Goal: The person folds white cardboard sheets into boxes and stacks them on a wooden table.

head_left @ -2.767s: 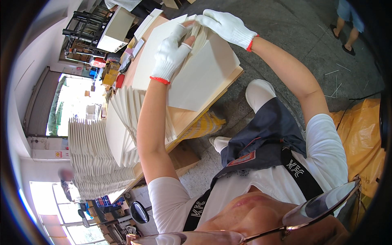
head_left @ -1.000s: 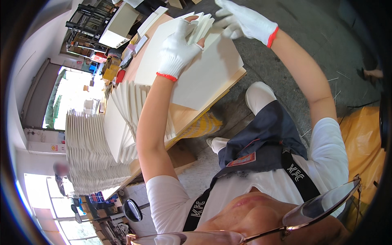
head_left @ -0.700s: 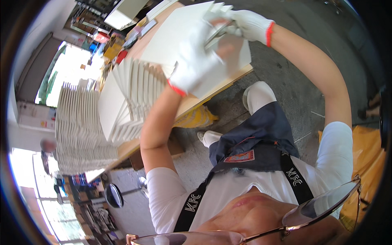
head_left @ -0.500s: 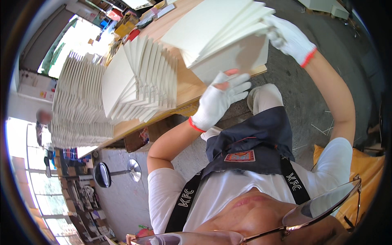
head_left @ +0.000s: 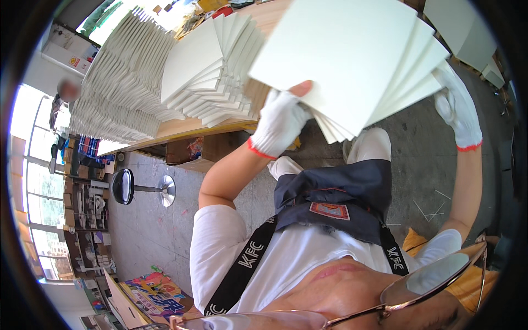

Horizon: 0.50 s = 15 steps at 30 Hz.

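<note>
A fanned bundle of white boards (head_left: 341, 55) is held out in front of me, a few sheets spread at its right side. My left hand (head_left: 281, 120), in a white glove with bare thumb tip, is closed on the near left corner, thumb on top and fingers beneath. At the right edge, my right hand (head_left: 459, 107) grips the spread sheets; its thumb is on the near side and some fingers are hidden behind the boards. Left of the bundle, a twisted stack of similar boards (head_left: 192, 58) rests on the wooden table (head_left: 234, 125).
A tall, wavy stack of white sheets (head_left: 124, 71) stands at the table's left end. A cardboard box (head_left: 201, 154) sits under the table, and a round stool (head_left: 124, 186) is on the grey floor. Large pale blocks (head_left: 462, 33) are at the far right.
My left hand, apart from the boards with fingers spread before, now grips their near left corner. The bundle has swung up and nearer, with my right hand still on its right edge.
</note>
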### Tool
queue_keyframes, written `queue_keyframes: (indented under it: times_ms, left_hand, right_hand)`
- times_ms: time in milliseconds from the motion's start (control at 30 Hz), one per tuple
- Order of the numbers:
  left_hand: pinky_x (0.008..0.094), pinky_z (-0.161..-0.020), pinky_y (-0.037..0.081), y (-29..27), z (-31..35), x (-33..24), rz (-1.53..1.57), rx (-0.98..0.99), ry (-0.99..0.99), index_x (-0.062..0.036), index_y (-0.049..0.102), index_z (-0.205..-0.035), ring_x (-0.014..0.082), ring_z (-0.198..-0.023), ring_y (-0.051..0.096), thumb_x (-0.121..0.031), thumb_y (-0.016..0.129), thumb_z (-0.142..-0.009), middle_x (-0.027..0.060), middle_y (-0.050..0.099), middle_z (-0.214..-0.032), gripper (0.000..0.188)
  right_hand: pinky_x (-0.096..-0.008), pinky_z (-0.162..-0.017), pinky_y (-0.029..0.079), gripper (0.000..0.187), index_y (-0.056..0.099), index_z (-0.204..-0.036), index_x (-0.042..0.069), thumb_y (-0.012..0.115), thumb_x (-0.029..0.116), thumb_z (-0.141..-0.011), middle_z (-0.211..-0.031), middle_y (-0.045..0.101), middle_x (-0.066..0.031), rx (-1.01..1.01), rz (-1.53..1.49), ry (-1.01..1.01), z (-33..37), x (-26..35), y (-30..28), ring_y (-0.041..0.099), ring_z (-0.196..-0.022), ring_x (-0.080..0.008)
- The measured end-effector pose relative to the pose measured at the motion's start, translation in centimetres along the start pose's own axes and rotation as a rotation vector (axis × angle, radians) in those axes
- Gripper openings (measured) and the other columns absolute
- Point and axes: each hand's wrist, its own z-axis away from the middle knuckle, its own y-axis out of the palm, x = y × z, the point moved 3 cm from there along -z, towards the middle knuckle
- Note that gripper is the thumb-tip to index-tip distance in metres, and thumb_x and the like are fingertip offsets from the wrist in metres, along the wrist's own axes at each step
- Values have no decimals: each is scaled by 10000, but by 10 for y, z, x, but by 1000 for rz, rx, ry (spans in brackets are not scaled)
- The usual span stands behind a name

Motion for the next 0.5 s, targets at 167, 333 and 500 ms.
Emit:
queue_keyframes:
  times_ms: [167, 333, 500]
  left_hand:
    - [412, -1055, 454, -27, 19, -73, 52, -228, 285, 32, 471, -1233, 292, -1172, 569, -105, 513, -975, 159, 579, -1208, 296]
    - [444, -945, 529, -68, 13, -148, 173, -510, 533, 6, 525, -1130, 299, -1107, 584, -91, 510, -984, 160, 590, -1167, 176]
    - [558, -1026, 453, -125, -20, -172, 165, -698, 458, -33, 513, -1164, 338, -1184, 510, -97, 526, -980, 174, 522, -1265, 195]
  right_hand:
    - [-224, -522, 501, 487, 418, -1401, 54, 471, 350, -1018, -1059, 662, -156, 286, 55, -533, -51, 20, 93, 654, -663, -158]
    - [-216, -664, 504, 519, 455, -1423, 55, 508, 366, -1011, -1116, 681, -125, 638, -207, -1, -37, 14, 156, 640, -842, -93]
    - [-200, -618, 476, 498, 510, -1385, 50, 475, 384, -1018, -1067, 695, -135, 556, -139, 14, -25, -11, 160, 613, -749, -70]
